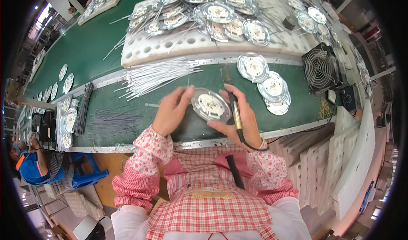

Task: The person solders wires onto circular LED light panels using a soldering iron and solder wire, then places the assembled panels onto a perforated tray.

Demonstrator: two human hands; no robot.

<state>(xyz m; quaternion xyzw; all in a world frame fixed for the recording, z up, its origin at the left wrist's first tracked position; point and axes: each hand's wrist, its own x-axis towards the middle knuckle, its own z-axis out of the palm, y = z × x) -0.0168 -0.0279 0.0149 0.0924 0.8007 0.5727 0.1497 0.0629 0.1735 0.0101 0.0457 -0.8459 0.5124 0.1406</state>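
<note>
My left hand (172, 110) is pinched on a thin wire at the left rim of a round metal disc with a white board (209, 105). My right hand (244, 117) grips a soldering iron (236, 123), its tip pointing away from me, and its thumb rests against the disc's lower edge. Beyond my left hand lies a bundle of white wires (153, 76), with dark wires (110, 123) to its left. Several similar discs overlap (273, 87) to the right of my hands.
Foam trays piled with discs (144, 49) stand at the back. A fan (318, 68) and a dial box (347, 99) sit on the right. More discs lie leftward (68, 83). Upright foam boards (352, 163) stand lower right. Another person (36, 168) works at far left, beside a blue stool (87, 172).
</note>
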